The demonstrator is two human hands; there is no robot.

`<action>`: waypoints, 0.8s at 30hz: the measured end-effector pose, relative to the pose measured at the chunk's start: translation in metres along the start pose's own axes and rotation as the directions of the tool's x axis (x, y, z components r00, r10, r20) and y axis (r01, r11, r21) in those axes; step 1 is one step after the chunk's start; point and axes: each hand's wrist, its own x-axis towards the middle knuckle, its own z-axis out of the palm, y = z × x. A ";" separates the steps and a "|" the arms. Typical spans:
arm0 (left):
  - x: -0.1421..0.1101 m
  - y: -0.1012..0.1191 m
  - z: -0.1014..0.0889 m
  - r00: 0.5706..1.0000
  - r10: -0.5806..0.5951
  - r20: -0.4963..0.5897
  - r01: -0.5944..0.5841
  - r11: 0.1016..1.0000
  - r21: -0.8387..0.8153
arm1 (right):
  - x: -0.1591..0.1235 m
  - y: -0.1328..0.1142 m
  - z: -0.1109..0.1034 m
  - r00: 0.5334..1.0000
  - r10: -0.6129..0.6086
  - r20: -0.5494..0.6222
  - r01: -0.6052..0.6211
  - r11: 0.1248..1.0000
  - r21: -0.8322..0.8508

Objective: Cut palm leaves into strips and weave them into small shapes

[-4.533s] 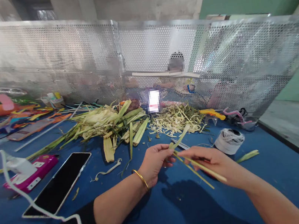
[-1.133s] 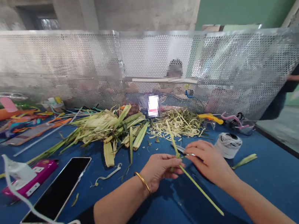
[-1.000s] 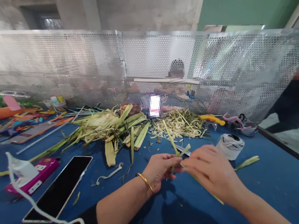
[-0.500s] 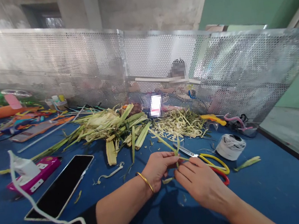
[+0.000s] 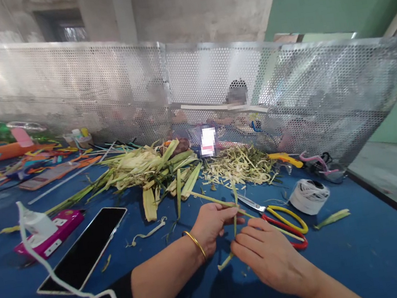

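Note:
Narrow pale-green leaf strips cross between my hands: one long strip (image 5: 209,199) slants out toward the upper left, and another (image 5: 234,194) stands more upright. My left hand (image 5: 210,227), with a gold bangle on its wrist, pinches them at the crossing with thumb and forefinger. Just below and to the right, my right hand (image 5: 264,253) is closed on the lower part of the upright strip, whose end (image 5: 226,262) pokes out to the left under the fingers. Scissors (image 5: 287,218) with yellow and red handles lie open behind my right hand.
Behind the hands are a heap of green husks (image 5: 137,168) and a pile of cut leaf bits (image 5: 238,168). A white thread spool (image 5: 309,196) sits right. At left lie a black tablet-like device (image 5: 87,250) and a magenta power strip (image 5: 54,235) with a white cable. A perforated metal screen (image 5: 119,96) stands behind.
My right hand has moved slightly down, away from the left. The upright strip now stretches between the hands, and its lower end shows further out. My left hand keeps its pinch.

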 end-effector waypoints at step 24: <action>0.001 0.002 0.000 1.000 -0.018 -0.023 0.017 0.999 -0.047 | -0.016 0.047 -0.016 0.447 0.715 0.538 -0.790 0.033 0.612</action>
